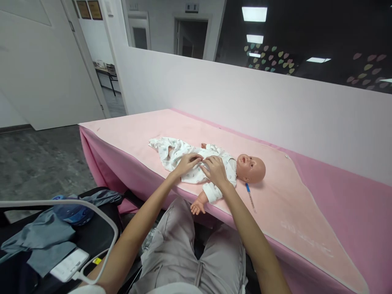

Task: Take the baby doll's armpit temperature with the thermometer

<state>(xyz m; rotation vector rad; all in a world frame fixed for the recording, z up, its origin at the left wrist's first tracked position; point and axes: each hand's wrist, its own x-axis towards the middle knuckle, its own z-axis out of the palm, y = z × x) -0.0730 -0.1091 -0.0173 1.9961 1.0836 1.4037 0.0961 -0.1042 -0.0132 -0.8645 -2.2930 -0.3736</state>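
Note:
A baby doll (251,168) lies on its back on the pink-covered table, its head to the right. It wears a white outfit (177,149) with a small print, and one bare doll hand (198,205) hangs over the near edge. Both of my hands meet at the middle of the outfit's front. My left hand (189,163) has its fingers closed on the cloth, and my right hand (215,168) pinches it just beside. The exact bit of cloth between the fingertips is too small to make out.
A pen with a blue cap (249,196) lies near the doll's head. To the left, a black chair holds a water bottle (73,211), grey cloth (45,234) and a white phone (70,264) with a cable. A white wall (245,98) with a dark window runs behind the table.

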